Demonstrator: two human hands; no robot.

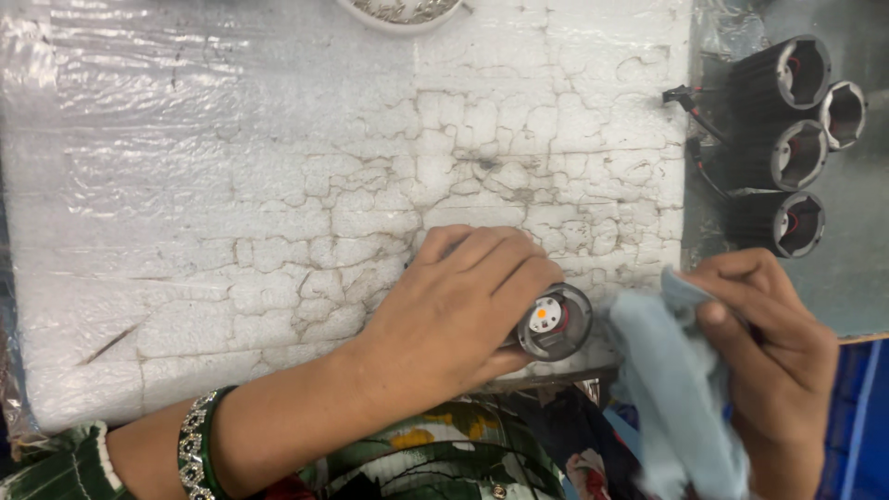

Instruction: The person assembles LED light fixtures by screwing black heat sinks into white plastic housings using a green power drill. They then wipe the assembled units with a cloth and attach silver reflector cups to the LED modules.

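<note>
My left hand (458, 310) is wrapped around a small black cylindrical lamp part (554, 322), whose round open end faces right and shows a white disc with an orange spot. It rests on the cracked white foam sheet (278, 213). My right hand (773, 356) grips a pale blue cloth (671, 389) just to the right of that open end, close to it but apart. A beaded bracelet circles my left wrist.
Several similar black finned cylinders (782, 139) with wires lie at the right on a grey surface (857, 268). A white round dish (400, 14) sits at the top edge. Patterned clothing and a blue object are at the bottom right.
</note>
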